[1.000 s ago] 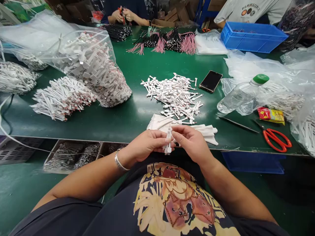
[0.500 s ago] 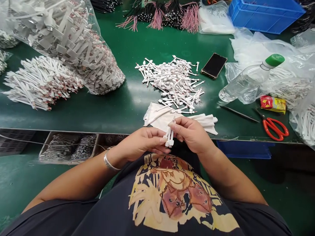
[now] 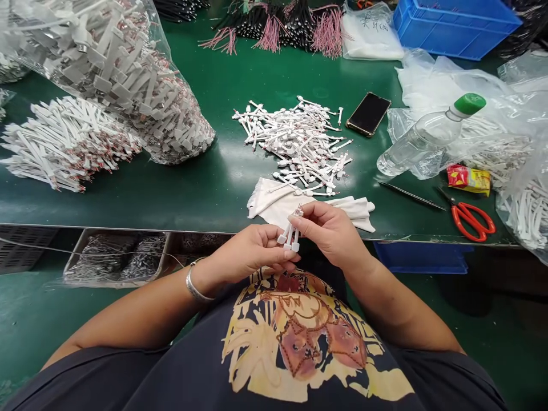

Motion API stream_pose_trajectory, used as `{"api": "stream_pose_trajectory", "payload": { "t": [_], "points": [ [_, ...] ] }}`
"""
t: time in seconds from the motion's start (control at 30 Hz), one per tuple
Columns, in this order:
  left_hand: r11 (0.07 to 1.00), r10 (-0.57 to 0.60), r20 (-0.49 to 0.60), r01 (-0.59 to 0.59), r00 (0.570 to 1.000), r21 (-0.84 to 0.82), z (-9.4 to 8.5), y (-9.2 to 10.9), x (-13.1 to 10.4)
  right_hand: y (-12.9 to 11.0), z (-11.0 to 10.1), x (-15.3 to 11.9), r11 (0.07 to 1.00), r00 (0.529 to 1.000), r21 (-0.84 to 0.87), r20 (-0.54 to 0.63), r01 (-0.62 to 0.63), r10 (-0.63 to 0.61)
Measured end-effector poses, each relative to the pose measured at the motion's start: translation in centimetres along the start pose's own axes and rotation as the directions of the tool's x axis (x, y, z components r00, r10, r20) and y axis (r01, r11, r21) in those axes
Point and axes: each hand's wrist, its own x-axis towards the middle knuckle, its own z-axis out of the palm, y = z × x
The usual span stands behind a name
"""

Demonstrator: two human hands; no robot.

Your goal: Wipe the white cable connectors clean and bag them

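Note:
A small bunch of short white cables [image 3: 290, 236] is held between my hands at the table's front edge, connector heads pointing down and thin wire ends up. My right hand [image 3: 331, 231] pinches it near the wire ends. The fingers of my left hand [image 3: 261, 250] are closed around the connector end. Just beyond lies a white cloth glove [image 3: 274, 202] on the green table [image 3: 192, 194]. A loose pile of similar white cables [image 3: 299, 137] spreads behind the glove.
On the left are a bulging clear bag of white connectors [image 3: 128, 85] and a heap of white cables [image 3: 64, 142]. To the right are a phone [image 3: 368, 114], water bottle [image 3: 422, 140], tweezers [image 3: 413, 196], red-handled scissors [image 3: 473, 220] and a blue bin [image 3: 454, 28].
The connector heads in my hands have fanned apart, with one now separated to the left. My left fingers have shifted slightly around them. The whole view has moved a little.

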Motion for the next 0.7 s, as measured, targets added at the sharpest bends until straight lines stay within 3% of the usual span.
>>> {"api": "stream_pose_trajectory", "payload": {
  "t": [0.27, 0.37, 0.43, 0.53, 0.57, 0.63, 0.7],
  "points": [
    [0.999, -0.006, 0.028, 0.004, 1.0, 0.045, -0.1, 0.0, -0.1, -0.8, 0.3, -0.3, 0.989, 0.998, -0.138, -0.022, 0.057, -0.06],
    [0.988, 0.092, 0.028, -0.095, 0.995, 0.121, 0.1, -0.1, -0.2, -1.4, 0.4, -1.3, 0.928, 0.977, -0.31, 0.012, 0.205, -0.212],
    [0.952, 0.221, -0.04, -0.207, 0.974, 0.226, 0.2, -0.1, -0.4, -1.6, 0.4, -2.3, 0.79, 0.9, -0.435, 0.148, 0.431, -0.41],
    [0.804, 0.485, -0.146, -0.374, 0.862, 0.463, 0.2, 0.0, -1.1, -1.6, 0.4, -3.5, 0.446, 0.663, -0.505, 0.429, 0.739, -0.614],
    [0.744, 0.561, -0.153, -0.414, 0.814, 0.524, 0.1, 0.1, -1.3, -1.5, 0.4, -3.8, 0.35, 0.595, -0.503, 0.493, 0.79, -0.635],
    [0.658, 0.656, -0.14, -0.471, 0.742, 0.587, 0.0, 0.0, -1.6, -1.2, 0.5, -4.0, 0.233, 0.504, -0.483, 0.566, 0.844, -0.652],
    [0.648, 0.672, -0.137, -0.488, 0.727, 0.584, -0.1, -0.1, -1.8, -0.8, 0.6, -3.9, 0.186, 0.461, -0.468, 0.587, 0.864, -0.665]
  ]
}}
